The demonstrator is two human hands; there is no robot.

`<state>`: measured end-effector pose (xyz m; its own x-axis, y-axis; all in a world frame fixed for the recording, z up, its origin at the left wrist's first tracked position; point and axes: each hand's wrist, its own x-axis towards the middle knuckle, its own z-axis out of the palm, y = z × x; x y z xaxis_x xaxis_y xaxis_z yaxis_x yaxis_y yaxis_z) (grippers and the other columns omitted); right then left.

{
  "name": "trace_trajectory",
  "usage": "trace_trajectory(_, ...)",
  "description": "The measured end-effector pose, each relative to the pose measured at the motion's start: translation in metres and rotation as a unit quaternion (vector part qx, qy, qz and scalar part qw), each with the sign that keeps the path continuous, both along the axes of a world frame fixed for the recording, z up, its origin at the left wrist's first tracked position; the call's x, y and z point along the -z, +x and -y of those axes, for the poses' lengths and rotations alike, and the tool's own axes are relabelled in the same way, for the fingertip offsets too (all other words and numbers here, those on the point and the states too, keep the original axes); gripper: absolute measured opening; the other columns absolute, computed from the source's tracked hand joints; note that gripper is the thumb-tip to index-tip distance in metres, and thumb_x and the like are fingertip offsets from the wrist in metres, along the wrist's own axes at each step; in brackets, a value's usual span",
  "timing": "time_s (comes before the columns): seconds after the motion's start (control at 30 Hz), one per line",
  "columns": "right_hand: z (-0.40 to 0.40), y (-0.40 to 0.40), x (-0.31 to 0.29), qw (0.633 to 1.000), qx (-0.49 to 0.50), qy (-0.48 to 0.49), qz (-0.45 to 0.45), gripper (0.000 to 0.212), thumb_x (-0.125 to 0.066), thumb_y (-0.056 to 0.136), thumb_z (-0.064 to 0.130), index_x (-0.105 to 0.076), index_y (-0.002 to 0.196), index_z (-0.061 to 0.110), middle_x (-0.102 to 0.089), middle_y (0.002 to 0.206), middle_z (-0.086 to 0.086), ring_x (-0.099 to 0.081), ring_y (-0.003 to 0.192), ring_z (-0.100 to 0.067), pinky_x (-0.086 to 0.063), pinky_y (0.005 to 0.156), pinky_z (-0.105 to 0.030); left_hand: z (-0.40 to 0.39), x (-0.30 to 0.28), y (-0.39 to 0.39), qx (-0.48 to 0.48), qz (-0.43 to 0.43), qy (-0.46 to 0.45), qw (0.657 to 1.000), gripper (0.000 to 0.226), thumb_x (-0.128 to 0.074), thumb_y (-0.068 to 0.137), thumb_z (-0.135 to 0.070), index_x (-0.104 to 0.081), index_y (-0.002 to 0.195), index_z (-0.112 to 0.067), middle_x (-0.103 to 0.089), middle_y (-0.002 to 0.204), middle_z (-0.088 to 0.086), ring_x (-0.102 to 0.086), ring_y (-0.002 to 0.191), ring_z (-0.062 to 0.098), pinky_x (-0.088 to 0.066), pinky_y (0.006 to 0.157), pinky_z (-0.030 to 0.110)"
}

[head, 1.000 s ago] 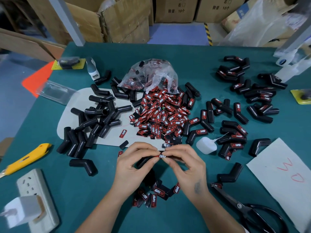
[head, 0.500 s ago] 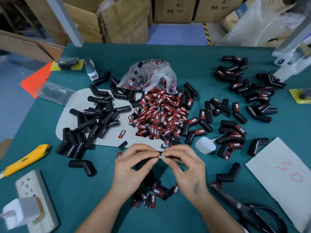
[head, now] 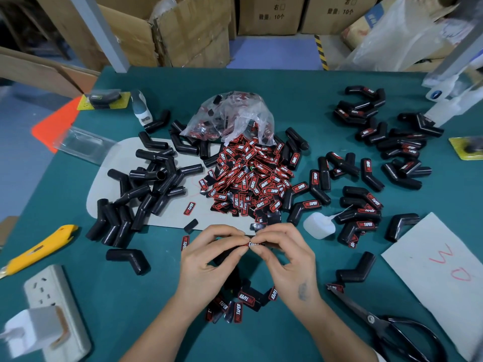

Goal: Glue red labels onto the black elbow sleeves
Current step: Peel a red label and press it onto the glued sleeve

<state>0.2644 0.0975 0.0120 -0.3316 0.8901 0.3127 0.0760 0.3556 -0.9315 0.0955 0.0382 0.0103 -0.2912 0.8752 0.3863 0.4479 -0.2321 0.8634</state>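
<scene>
Left hand [head: 209, 253]: fingers curled, pinching the black elbow sleeve [head: 222, 257] from its left end, just above the bench [head: 130, 296].
Right hand [head: 285, 254]: fingers [head: 257, 235] pinched round the red label [head: 252, 243], pressing it against the sleeve's upper side.
Label, handling: small, thin, light; likely bendy and tacky once glued, so best gripped by the edges and pressed flat along the middle.
Sleeve, handling: light, apparently rubbery and smooth; best held on a straight leg, away from the bend.
Label supply: heap of loose labels [head: 251, 178] spilling from a clear bag [head: 230, 118], mid-bench.
Bare sleeves [head: 146, 184]: piled to the left on a grey sheet [head: 104, 194].
Finished sleeves [head: 363, 205]: labelled, scattered right.
Glue bottle [head: 317, 226]: white, lying just right of the hands.
Hidden: most of the held sleeve, covered by both hands.
Hard to make out: whether glue is already on the label; only part of its print visible.
Cut off: scissors [head: 392, 327] at the lower right edge.
</scene>
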Motion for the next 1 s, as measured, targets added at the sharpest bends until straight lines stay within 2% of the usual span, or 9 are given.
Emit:
trace_trajectory(0.27, 0.001, 0.0, -0.002, 1.0, 0.001, 0.005, -0.003, 0.008, -0.076, 0.092, 0.006, -0.079, 0.1, 0.008, -0.067, 0.105, 0.001, -0.07, 0.1, -0.02, -0.057, 0.087, -0.027, 0.0, -0.001, 0.001, -0.002, -0.004, 0.007, 1.0, 0.013, -0.08, 0.087, -0.006, -0.084, 0.099, -0.01, -0.073, 0.106, -0.005, -0.073, 0.097, 0.015, -0.055, 0.089, 0.025)
trace_trajectory(0.47, 0.0, 0.0, -0.002, 1.0, 0.006, 0.005, -0.002, 0.008, -0.076, 0.092, 0.005, -0.079, 0.099, 0.007, -0.067, 0.104, -0.002, -0.07, 0.1, -0.018, -0.056, 0.088, -0.025, 0.0, -0.002, 0.001, -0.003, -0.009, 0.006, 1.0, 0.013, -0.08, 0.087, -0.006, -0.084, 0.099, -0.01, -0.073, 0.105, -0.006, -0.073, 0.097, 0.014, -0.054, 0.09, 0.023)
trace_trajectory(0.6, 0.001, -0.001, 0.001, 1.0, 0.002, -0.006, -0.004, 0.009, -0.077, 0.095, 0.013, -0.078, 0.104, 0.012, -0.067, 0.107, 0.001, -0.07, 0.102, -0.021, -0.057, 0.088, -0.027, -0.001, -0.001, 0.002, -0.004, 0.013, -0.007, 1.0, 0.011, -0.081, 0.09, -0.011, -0.083, 0.1, -0.013, -0.072, 0.106, -0.006, -0.073, 0.098, 0.015, -0.053, 0.092, 0.022)
trace_trajectory(0.7, 0.003, -0.002, 0.001, 0.994, 0.006, -0.104, -0.023, 0.022, -0.078, 0.093, 0.028, -0.07, 0.112, 0.033, -0.07, 0.111, 0.005, -0.071, 0.106, -0.023, -0.057, 0.092, -0.028, -0.002, 0.0, 0.001, 0.002, 0.033, -0.008, 0.999, 0.012, -0.076, 0.092, -0.017, -0.081, 0.103, -0.017, -0.069, 0.109, -0.007, -0.071, 0.101, 0.018, -0.052, 0.094, 0.024)
trace_trajectory(0.77, 0.005, -0.004, 0.0, 0.981, 0.01, -0.184, -0.063, 0.026, -0.08, 0.088, 0.03, -0.064, 0.107, 0.04, -0.072, 0.114, 0.004, -0.072, 0.108, -0.022, -0.057, 0.093, -0.026, -0.002, 0.0, 0.001, -0.003, 0.04, -0.011, 0.999, 0.014, -0.073, 0.094, -0.017, -0.08, 0.105, -0.021, -0.066, 0.11, -0.006, -0.069, 0.102, 0.021, -0.052, 0.094, 0.027)
trace_trajectory(0.9, 0.004, -0.008, 0.002, 0.973, -0.012, -0.218, -0.075, 0.015, -0.078, 0.089, 0.031, -0.073, 0.103, 0.036, -0.072, 0.113, 0.001, -0.07, 0.108, -0.019, -0.056, 0.091, -0.026, -0.003, -0.001, 0.003, -0.001, 0.049, -0.016, 0.999, 0.017, -0.071, 0.095, -0.017, -0.08, 0.108, -0.023, -0.063, 0.109, -0.003, -0.067, 0.101, 0.02, -0.05, 0.093, 0.024)
trace_trajectory(1.0, 0.005, -0.01, 0.003, 0.972, -0.048, -0.221, -0.068, 0.015, -0.072, 0.096, 0.024, -0.08, 0.107, 0.03, -0.069, 0.115, 0.004, -0.068, 0.111, -0.021, -0.057, 0.095, -0.04, -0.005, 0.0, 0.004, 0.005, 0.058, -0.019, 0.998, 0.015, -0.073, 0.093, -0.015, -0.082, 0.105, -0.015, -0.063, 0.106, 0.003, -0.066, 0.098, 0.019, -0.049, 0.092, 0.022)
